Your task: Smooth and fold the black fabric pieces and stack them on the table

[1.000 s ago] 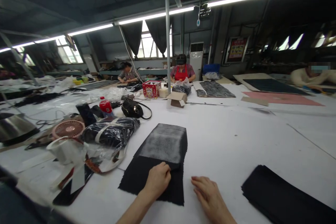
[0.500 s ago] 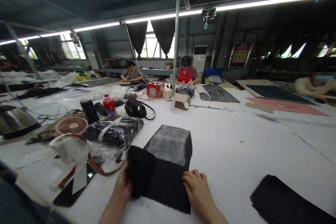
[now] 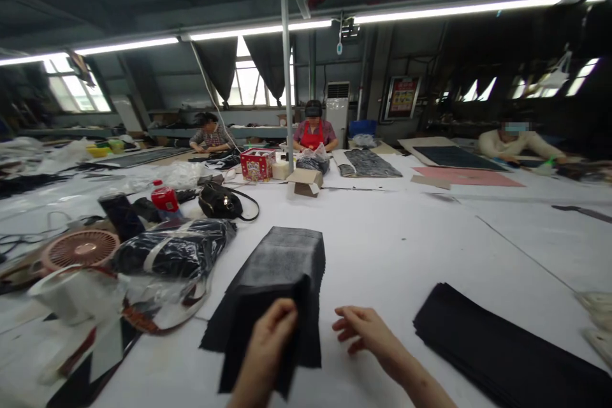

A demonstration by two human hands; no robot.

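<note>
My left hand (image 3: 271, 338) is closed on a piece of black fabric (image 3: 243, 315), lifted a little and folded over at its right edge. Beneath it lies more dark fabric (image 3: 287, 252) on the white table (image 3: 373, 255), its far part greyish and its near part black. My right hand (image 3: 358, 328) is just to the right of the fabric, with fingers apart and nothing in them. Further right rests a stack of black fabric pieces (image 3: 497, 338), with several layers showing along its edge.
On the left are a plastic-wrapped bundle (image 3: 176, 248), a pink fan (image 3: 83, 252), a white roll (image 3: 67, 296), a red-capped bottle (image 3: 165, 197) and a black handbag (image 3: 220, 201). An open cardboard box (image 3: 305, 182) stands near a metal pole (image 3: 287, 76). Co-workers sit across the table.
My left hand has moved right and now lifts the black fabric piece. My right hand has let go of the fabric's right edge. The view has turned right, showing more of the stack.
</note>
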